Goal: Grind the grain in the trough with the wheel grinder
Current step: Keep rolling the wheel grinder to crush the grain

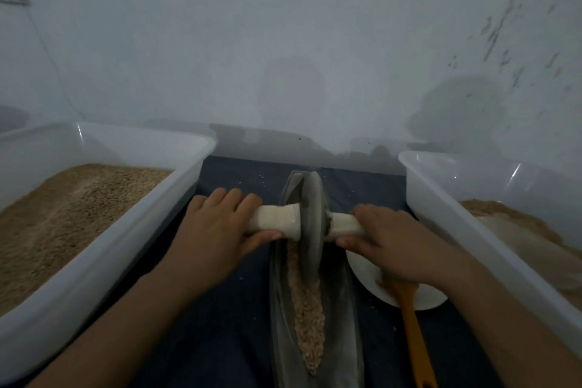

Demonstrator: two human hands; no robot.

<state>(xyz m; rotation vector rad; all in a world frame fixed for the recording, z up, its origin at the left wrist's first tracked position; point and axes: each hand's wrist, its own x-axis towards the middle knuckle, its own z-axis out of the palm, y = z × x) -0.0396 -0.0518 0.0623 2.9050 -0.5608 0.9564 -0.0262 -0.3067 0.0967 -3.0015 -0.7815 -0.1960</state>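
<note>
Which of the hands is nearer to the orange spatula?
Right. The right hand grips the grinder's right handle directly above the orange spatula; the left hand grips the left handle, across the trough.

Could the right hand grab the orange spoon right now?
Probably not right away. The right hand grips the grinder's handle, so it must let go first. The spoon lies just under that wrist in the white bowl, with nothing covering it.

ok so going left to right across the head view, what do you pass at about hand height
left tub of grain → left hand gripping the left handle → grinder wheel standing in the trough → right hand gripping the right handle → right tub
</note>
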